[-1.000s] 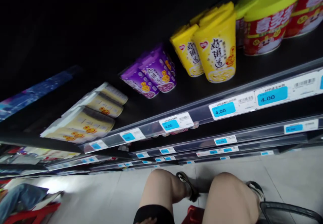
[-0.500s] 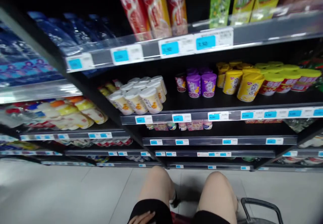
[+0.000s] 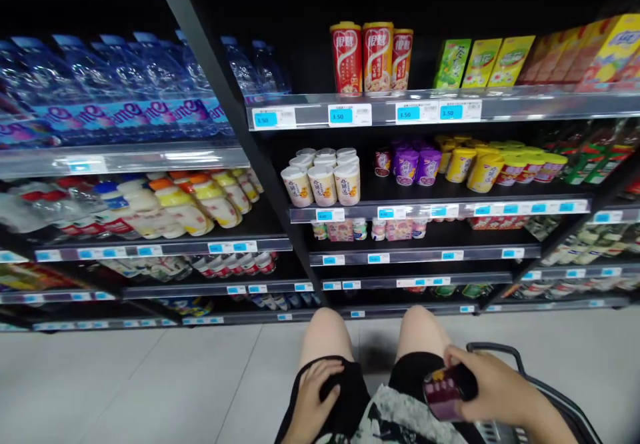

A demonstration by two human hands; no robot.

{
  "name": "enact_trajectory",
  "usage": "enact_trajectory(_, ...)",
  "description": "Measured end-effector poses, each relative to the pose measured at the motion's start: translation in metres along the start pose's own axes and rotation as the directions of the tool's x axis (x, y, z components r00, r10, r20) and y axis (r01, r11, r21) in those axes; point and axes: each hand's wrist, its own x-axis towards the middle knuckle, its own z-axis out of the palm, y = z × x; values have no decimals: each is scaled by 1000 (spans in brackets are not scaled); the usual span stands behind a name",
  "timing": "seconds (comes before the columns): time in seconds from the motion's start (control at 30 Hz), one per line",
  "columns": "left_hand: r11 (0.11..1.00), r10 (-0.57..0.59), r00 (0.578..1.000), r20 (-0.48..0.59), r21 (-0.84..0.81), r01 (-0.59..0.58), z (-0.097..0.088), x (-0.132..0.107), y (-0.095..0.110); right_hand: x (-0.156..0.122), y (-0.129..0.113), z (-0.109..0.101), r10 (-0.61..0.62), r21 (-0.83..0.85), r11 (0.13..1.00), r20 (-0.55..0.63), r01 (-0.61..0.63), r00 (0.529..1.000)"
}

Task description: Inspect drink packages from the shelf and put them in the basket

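My right hand [image 3: 480, 384] is closed around a dark purple can [image 3: 444, 394], held tilted above my right thigh. The can has a dark end and a paler lower band; its label is too blurred to read. My left hand [image 3: 317, 391] lies on the black shorts over my left thigh, with its fingers stretched out and nothing in it. In front of my knees stands a shelf unit, where a small dark red can [image 3: 383, 163] sits beside purple tubs [image 3: 417, 166] on the second visible level.
A shopping basket's dark handle [image 3: 500, 347] rises at my right. White tubs [image 3: 323, 186], yellow tubs [image 3: 460, 165] and red cartons [image 3: 346, 61] stand on the shelves. Blue-capped water bottles [image 3: 125, 77] fill the left bay. Pale tiled floor [image 3: 150, 371] lies below.
My right hand has come into view with the dark purple can. My left hand shows more fully on my thigh. The view has shifted, and the left bay's bottles show more.
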Motion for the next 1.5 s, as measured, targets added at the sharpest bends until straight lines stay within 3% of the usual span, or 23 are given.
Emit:
enact_trajectory(0.07, 931, -87, 995, 42, -351, 96, 12, 17, 24, 14, -38, -9, -72, 74, 995, 75, 66, 995)
enact_trajectory(0.1, 829, -104, 986, 127, -537, 156, 22, 25, 35, 23, -52, -11, -140, 129, 984, 100, 126, 985)
enact_trajectory(0.17, 468, -54, 941, 334, -824, 320, 48, 37, 51, 47, -67, -7, -269, 277, 935, 147, 222, 952)
enact_trajectory(0.23, 182, 55, 871, 487, -863, 471, 72, 41, 58, 74, -67, 8, -343, 489, 842, 161, 227, 925)
enact_trajectory(0.3, 67, 96, 825, 556, -831, 552, 87, 39, 58, 100, -57, 35, -318, 678, 717, 114, 160, 941)
enact_trajectory(0.4, 40, 18, 789, 614, -789, 613, 86, 34, 51, 127, -35, 88, -100, 865, 501, 23, 30, 995)
enact_trajectory(0.5, 17, -135, 781, 610, -786, 618, 77, 35, 47, 136, -18, 139, 132, 984, 172, 30, -53, 991)
enact_trajectory(0.6, 47, -180, 782, 596, -789, 612, 76, 38, 52, 137, -6, 168, 182, 999, -41, 32, -24, 983)
enact_trajectory(0.7, 67, -184, 782, 596, -786, 615, 81, 40, 58, 137, 7, 175, 127, 992, -122, 57, -41, 990)
enact_trajectory(0.87, 64, -292, 699, 652, -716, 695, 87, 50, 64, 137, 34, 173, 70, 987, -103, 128, -120, 989)
enact_trajectory(1.13, 79, -364, 581, 728, -597, 798, 99, 68, 69, 146, 47, 169, 155, 990, -83, 123, -111, 980)
enact_trajectory(1.23, 52, -323, 568, 757, -585, 809, 102, 70, 69, 145, 47, 169, 137, 990, -80, 128, -118, 982)
enact_trajectory(1.4, 46, -297, 581, 758, -596, 801, 111, 72, 69, 143, 45, 166, 179, 994, -95, 65, -48, 982)
enact_trajectory(1.43, 45, -324, 577, 750, -597, 801, 114, 72, 68, 143, 44, 165, 199, 997, -71, 29, -15, 980)
enact_trajectory(1.5, 22, -389, 553, 737, -593, 805, 119, 74, 66, 141, 41, 163, 219, 997, 57, -69, 58, 973)
